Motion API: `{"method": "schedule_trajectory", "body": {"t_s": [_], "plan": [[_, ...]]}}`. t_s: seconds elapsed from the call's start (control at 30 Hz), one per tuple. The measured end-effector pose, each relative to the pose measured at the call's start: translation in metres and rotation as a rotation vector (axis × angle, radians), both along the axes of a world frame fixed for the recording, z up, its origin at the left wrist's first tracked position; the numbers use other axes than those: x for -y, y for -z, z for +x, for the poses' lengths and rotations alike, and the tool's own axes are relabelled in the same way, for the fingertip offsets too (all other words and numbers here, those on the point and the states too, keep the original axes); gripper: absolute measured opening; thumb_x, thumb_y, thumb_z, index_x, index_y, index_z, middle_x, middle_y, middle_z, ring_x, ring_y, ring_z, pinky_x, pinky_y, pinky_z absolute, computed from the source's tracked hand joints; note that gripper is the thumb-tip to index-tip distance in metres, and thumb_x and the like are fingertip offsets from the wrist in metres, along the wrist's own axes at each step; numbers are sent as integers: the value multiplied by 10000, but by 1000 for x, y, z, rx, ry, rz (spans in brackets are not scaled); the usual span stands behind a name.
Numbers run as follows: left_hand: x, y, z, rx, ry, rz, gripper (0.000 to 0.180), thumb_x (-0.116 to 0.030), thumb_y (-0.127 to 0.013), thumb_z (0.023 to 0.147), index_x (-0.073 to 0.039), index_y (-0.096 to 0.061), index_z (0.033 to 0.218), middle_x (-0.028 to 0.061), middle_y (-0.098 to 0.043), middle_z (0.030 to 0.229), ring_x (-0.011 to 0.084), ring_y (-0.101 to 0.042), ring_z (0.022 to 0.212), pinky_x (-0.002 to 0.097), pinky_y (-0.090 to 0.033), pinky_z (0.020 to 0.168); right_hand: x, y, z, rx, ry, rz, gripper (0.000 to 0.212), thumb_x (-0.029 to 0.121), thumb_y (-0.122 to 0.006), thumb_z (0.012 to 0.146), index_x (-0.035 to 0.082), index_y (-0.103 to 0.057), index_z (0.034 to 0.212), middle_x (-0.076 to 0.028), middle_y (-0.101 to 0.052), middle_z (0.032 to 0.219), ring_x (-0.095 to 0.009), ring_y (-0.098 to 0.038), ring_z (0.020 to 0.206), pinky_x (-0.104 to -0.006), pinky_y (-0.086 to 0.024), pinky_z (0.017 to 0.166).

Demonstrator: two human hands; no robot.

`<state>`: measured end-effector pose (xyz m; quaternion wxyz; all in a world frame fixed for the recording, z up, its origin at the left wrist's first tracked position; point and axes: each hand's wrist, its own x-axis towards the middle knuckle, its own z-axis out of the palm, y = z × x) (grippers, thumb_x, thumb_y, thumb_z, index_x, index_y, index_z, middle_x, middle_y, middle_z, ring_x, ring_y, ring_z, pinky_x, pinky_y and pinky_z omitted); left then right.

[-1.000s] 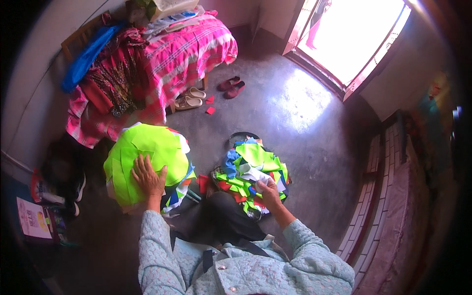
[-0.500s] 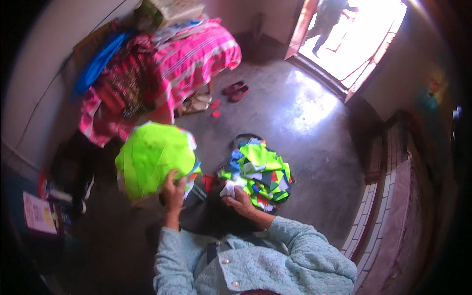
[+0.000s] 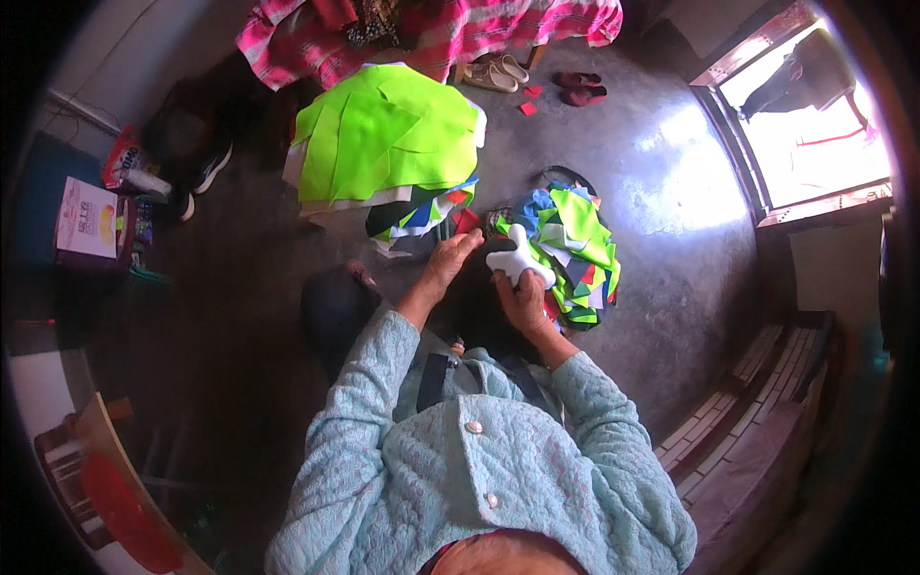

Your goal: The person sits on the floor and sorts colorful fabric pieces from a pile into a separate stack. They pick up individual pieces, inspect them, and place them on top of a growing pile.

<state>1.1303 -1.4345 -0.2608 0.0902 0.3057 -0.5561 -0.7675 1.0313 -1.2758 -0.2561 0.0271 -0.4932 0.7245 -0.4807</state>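
My right hand (image 3: pixel 523 301) is closed on a white cloth piece (image 3: pixel 522 259) with rounded, lobed edges, held above my lap. My left hand (image 3: pixel 448 261) is just left of it, fingers stretched out and nothing visible in them. Beyond my left hand stands a broad stack of cloth pieces (image 3: pixel 388 139), neon green on top, with white, blue and orange edges showing lower down. A heap of mixed cloth scraps (image 3: pixel 580 244), green, blue, white and red, lies just beyond my right hand. A dark rim (image 3: pixel 567 175) shows at its far side.
A pink striped cloth (image 3: pixel 537 21) drapes a piece of furniture at the back, with beige shoes (image 3: pixel 496 73) and dark red shoes (image 3: pixel 581 88) before it. A person (image 3: pixel 803 75) is at the bright doorway. A wooden chair (image 3: pixel 120 489) stands lower left.
My left hand has left the green stack and moved right, toward the white piece. My right hand still holds that piece, now more spread out. The view has tilted down and turned.
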Motion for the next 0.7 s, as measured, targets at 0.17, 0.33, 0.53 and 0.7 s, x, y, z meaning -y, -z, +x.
{"method": "schedule_trajectory", "body": {"t_s": [0.17, 0.33, 0.53, 0.7], "plan": [[-8, -22, 5, -81, 63, 53, 532, -552, -587, 879, -61, -657, 1073, 11, -644, 988, 99, -566, 921, 266, -428, 849, 2, -4, -5, 15, 77, 14, 280, 140, -719, 794, 0, -477, 779, -192, -588, 683, -376, -586, 596, -463, -426, 526], [-18, -41, 4, -140, 145, 18, 382, -399, -708, 846, -48, -665, 990, -32, -625, 884, 43, -548, 806, 221, -452, 735, 6, -9, -2, -44, 98, 55, 261, 129, -717, 788, -4, -493, 783, -197, -591, 688, -371, -588, 601, -457, -428, 529], [-27, -33, -6, -154, -15, -51, 227, -209, -703, 860, -36, -652, 998, -14, -649, 892, 63, -582, 777, 231, -479, 729, 6, 4, -6, -61, 88, 7, 233, 116, -726, 769, -2, -565, 889, -163, -602, 709, -328, -600, 608, -430, -437, 525], [-15, -36, -6, -352, -321, 57, 124, -164, -632, 903, -76, -621, 989, -38, -601, 892, 40, -528, 808, 208, -436, 744, 11, -18, 4, 165, 50, 5, 257, 36, -705, 775, 24, -567, 992, -121, -639, 859, -195, -633, 699, -304, -503, 607]]}}
